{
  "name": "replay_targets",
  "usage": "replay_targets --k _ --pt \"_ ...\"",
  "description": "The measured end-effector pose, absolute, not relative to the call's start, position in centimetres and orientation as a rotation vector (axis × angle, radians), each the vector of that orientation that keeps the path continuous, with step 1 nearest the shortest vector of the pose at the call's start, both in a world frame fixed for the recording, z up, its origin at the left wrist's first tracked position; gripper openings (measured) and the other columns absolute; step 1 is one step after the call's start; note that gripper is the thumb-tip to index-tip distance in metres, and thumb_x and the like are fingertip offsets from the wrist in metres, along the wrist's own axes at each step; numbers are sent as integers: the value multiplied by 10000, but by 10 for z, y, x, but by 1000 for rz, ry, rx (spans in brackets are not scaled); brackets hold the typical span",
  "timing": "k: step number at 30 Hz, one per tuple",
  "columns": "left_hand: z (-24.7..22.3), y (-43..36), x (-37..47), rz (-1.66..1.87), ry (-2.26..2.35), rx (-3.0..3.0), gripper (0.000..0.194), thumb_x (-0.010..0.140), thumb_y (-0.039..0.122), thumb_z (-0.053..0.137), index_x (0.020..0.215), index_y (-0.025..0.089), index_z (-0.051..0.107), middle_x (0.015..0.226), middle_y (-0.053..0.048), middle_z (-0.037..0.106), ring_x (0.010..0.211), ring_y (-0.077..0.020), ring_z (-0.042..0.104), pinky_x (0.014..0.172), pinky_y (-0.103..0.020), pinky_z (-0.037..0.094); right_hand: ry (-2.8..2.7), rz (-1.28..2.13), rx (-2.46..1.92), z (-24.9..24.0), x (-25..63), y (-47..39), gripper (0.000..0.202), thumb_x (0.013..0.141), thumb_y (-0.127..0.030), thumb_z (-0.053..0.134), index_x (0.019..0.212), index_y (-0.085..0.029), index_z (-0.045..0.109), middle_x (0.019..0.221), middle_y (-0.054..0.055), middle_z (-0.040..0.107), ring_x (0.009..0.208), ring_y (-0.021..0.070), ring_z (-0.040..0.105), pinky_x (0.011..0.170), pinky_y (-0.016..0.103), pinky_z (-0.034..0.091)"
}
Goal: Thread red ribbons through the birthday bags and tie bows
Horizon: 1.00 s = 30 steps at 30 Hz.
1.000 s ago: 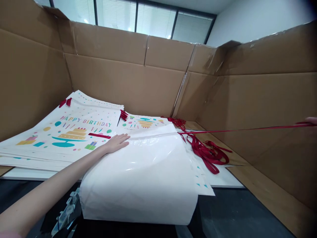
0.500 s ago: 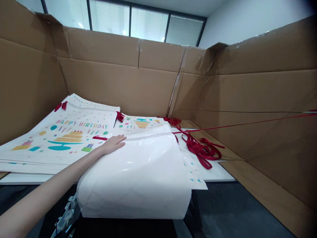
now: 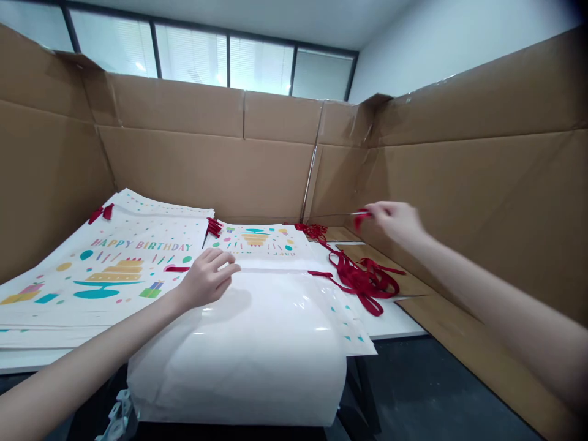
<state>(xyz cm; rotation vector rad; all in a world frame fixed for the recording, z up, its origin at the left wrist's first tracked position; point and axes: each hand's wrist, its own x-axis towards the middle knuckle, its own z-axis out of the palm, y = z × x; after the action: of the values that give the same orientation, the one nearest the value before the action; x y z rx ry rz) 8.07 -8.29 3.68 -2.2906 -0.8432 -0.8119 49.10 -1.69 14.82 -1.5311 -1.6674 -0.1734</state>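
Observation:
My left hand (image 3: 212, 277) hovers over the left end of the hem of a glossy white plastic sheet (image 3: 257, 343), fingers loosely bent, apart and holding nothing. The sheet hangs over the table's front edge. My right hand (image 3: 397, 220) is raised at the right, fingers pinched on a thin wire-like rod (image 3: 358, 213) pointing left, with a bit of red ribbon at the fingers. Red ribbon (image 3: 320, 274) sticks out of the hem's right end and leads toward a loose heap of red ribbon (image 3: 365, 278). A short red ribbon end (image 3: 177, 269) lies left of my left hand.
Printed "Happy Birthday" bags (image 3: 114, 263) lie stacked at the left, red ribbon on them. Scissors with red handles (image 3: 214, 226) lie between that stack and another printed sheet (image 3: 255, 236). Cardboard walls (image 3: 202, 162) surround the white table (image 3: 397, 324).
My right hand has come into view from the right with the rod. The ribbon stretched rightward from the hem is now slack. My left hand has lifted off the sheet and curled slightly.

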Motion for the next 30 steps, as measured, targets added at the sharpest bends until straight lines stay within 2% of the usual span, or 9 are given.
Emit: replay_targets --k 5,8,11,14,18,20,23,27,30 --pt "92 -109 129 -1000 -1043 -2213 213 874 215 471 1058 198 578 1075 -93 617 992 -240 542 852 -390 410 -1943 163 -1045 108 366 -31 371 864 -372 490 566 -157 541 481 -28 464 495 97 406 519 221 292" --pt "98 -109 132 -988 -1475 -2572 293 920 378 415 1151 215 492 789 -12 633 692 -171 579 662 -300 440 -2024 286 -858 94 331 -47 378 876 -369 453 564 -166 512 500 -18 472 507 101 413 517 221 297" --pt "95 -109 124 -1033 -1732 -2814 234 929 404 376 1033 227 491 494 90 422 455 -109 413 496 -213 324 -2033 405 -783 83 318 -53 412 886 -394 451 547 -166 504 508 -5 491 516 105 428 526 229 320" --pt "96 -111 117 -1050 -1775 -2782 197 911 380 419 872 213 516 469 93 316 456 -92 318 475 -199 237 -2008 658 -740 73 315 -52 385 886 -428 463 633 -159 573 575 14 559 563 118 498 555 240 387" --pt "102 -114 115 -948 -1790 -2723 224 900 371 441 810 201 556 485 79 328 479 -89 318 484 -201 216 -1896 973 -664 67 315 -52 265 819 -399 583 928 -161 620 849 59 649 727 148 603 634 269 489" --pt "102 -114 116 -950 -1770 -2704 219 902 364 439 821 201 561 495 77 350 487 -90 337 489 -200 223 -1839 1016 -663 65 315 -54 294 778 -363 636 999 -176 587 860 48 641 725 147 602 624 273 503" --pt "98 -114 117 -969 -1715 -2653 214 910 353 428 835 203 560 509 76 379 490 -88 354 501 -198 236 -1786 1063 -686 64 316 -58 316 753 -340 661 1008 -191 550 724 4 607 659 137 584 611 280 510" --pt "93 -115 118 -909 -1677 -2616 222 909 347 432 826 197 573 493 79 377 476 -85 357 515 -196 253 -1763 1094 -680 63 320 -60 283 744 -361 664 950 -179 593 861 48 636 744 150 604 687 300 513" --pt "94 -115 117 -881 -1667 -2588 231 906 349 436 825 192 584 481 78 381 470 -88 368 522 -199 260 -1773 1103 -678 62 324 -60 320 736 -344 672 996 -170 605 801 33 624 722 142 598 721 306 500"
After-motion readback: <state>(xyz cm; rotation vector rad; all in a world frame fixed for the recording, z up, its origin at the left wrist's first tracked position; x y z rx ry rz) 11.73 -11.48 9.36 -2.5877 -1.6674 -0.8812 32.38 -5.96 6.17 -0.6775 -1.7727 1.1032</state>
